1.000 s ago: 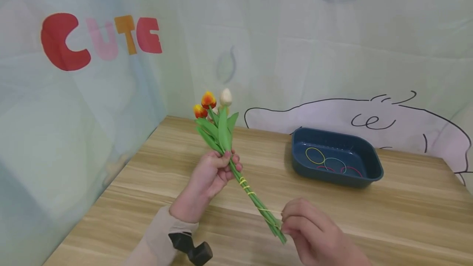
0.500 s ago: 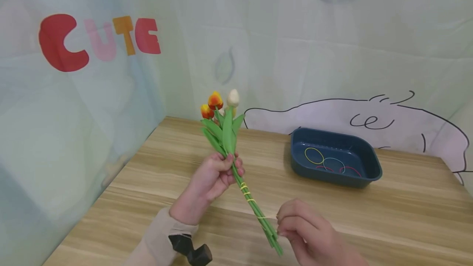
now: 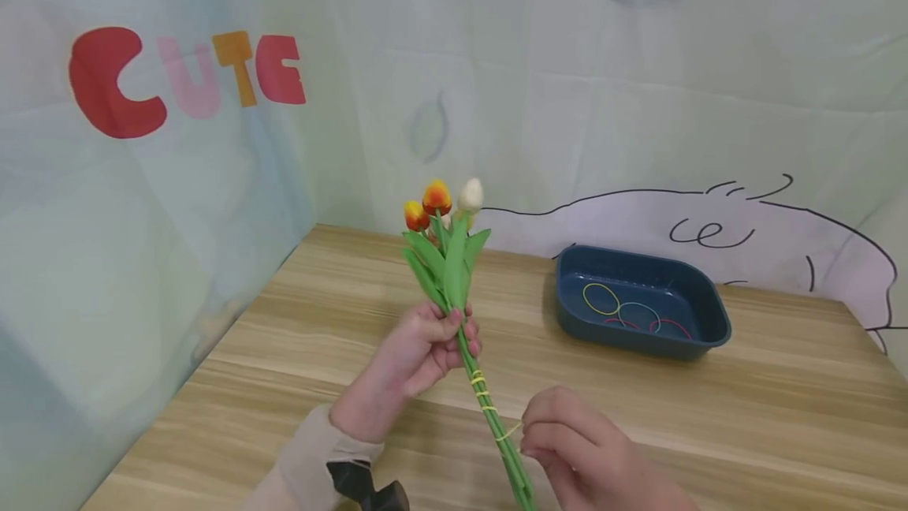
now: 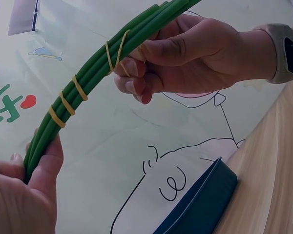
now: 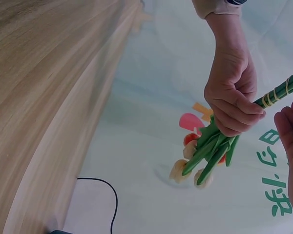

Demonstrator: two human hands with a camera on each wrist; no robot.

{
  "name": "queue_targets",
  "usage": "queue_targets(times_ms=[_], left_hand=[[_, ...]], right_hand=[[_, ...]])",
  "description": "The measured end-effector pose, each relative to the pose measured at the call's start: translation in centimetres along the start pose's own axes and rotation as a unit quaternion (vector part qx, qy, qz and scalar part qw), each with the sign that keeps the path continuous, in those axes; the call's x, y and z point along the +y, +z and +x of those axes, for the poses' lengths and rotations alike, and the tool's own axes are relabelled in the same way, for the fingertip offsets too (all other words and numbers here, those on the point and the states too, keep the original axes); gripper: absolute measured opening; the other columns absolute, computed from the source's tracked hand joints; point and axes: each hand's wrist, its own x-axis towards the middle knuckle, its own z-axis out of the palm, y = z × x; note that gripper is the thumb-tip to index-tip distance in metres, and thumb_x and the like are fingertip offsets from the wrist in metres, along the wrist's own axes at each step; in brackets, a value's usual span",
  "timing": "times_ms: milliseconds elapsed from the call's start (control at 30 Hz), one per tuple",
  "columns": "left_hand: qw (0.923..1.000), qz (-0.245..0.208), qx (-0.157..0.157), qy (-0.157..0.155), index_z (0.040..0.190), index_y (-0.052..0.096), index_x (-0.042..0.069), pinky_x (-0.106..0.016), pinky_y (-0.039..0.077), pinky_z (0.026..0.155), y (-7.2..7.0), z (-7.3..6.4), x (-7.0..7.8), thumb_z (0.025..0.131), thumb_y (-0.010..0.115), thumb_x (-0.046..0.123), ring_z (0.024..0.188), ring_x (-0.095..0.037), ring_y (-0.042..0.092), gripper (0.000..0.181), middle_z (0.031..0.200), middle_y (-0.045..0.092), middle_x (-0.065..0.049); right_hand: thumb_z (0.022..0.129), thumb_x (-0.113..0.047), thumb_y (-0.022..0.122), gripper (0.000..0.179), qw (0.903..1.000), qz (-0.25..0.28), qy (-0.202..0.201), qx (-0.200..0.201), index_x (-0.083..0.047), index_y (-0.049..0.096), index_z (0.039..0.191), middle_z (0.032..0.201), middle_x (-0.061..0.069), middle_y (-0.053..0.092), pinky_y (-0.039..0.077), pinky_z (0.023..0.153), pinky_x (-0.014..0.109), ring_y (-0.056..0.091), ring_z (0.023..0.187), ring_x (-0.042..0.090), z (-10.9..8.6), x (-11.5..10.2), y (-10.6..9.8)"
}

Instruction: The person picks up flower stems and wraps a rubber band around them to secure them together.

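My left hand grips a bunch of artificial tulips by the green stems just below the leaves. Orange-red and white blooms point up and away from me. A yellow rubber band wraps the stems in several turns below that hand. Lower down, my right hand pinches a stretched loop of the band, pulled out to the right of the stems. In the left wrist view the right hand's fingers are curled on the loop, close behind the stems. The right wrist view shows the blooms hanging below the left hand.
A dark blue tray stands at the back right of the wooden table, with yellow, light blue and red rubber bands lying in it. Behind the table hangs a printed cloth with letters and a cartoon animal.
The tulips and my left hand have shifted right and slightly down, and the stems stand steeper. My right hand has moved a little left, still holding the band loop, which now slants upward.
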Motion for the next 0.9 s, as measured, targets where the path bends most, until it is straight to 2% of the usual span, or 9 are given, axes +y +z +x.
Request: queue_targets(times_ms=[300,533,667,900], left_hand=[[0.9994,0.013,-0.028,-0.018,0.089,0.052,0.007,-0.022,0.06,0.069,0.1,0.1,-1.0,0.101,0.037,0.001,0.066,-0.008,0.064,0.02,0.072,0.061,0.001],[0.9982,0.014,-0.049,-0.031,0.089,0.052,0.007,-0.022,0.06,0.07,0.3,0.2,-1.4,0.1,0.036,0.0,0.066,-0.007,0.065,0.021,0.073,0.063,0.002],[0.9984,0.018,-0.038,-0.038,0.089,0.051,0.006,-0.023,0.06,0.069,0.4,0.4,-1.6,0.1,0.034,-0.002,0.065,-0.007,0.065,0.021,0.072,0.062,0.002],[0.9983,0.04,-0.026,-0.032,0.091,0.051,0.004,-0.023,0.06,0.069,0.1,0.5,-1.6,0.099,0.038,-0.001,0.065,-0.008,0.064,0.016,0.073,0.061,0.001]], right_hand=[[0.093,0.0,0.058,0.007,0.9999,-0.007,0.007,-0.003,0.003,0.062,0.089,0.089,0.009,0.055,0.048,0.072,0.017,0.053,0.085,0.017,-0.8,0.3,0.5],[0.094,-0.002,0.058,0.009,0.9993,-0.005,0.036,-0.007,0.001,0.062,0.087,0.09,0.006,0.054,0.048,0.073,0.015,0.052,0.085,0.015,-0.7,0.3,0.5],[0.095,-0.003,0.056,0.011,0.9992,0.011,0.037,-0.007,0.001,0.062,0.086,0.09,0.006,0.054,0.049,0.073,0.016,0.053,0.085,0.015,-0.3,0.3,0.6],[0.095,-0.002,0.055,0.012,0.9989,0.029,0.033,-0.015,0.002,0.061,0.086,0.089,0.006,0.054,0.05,0.072,0.015,0.054,0.084,0.015,-0.2,0.1,0.7]])
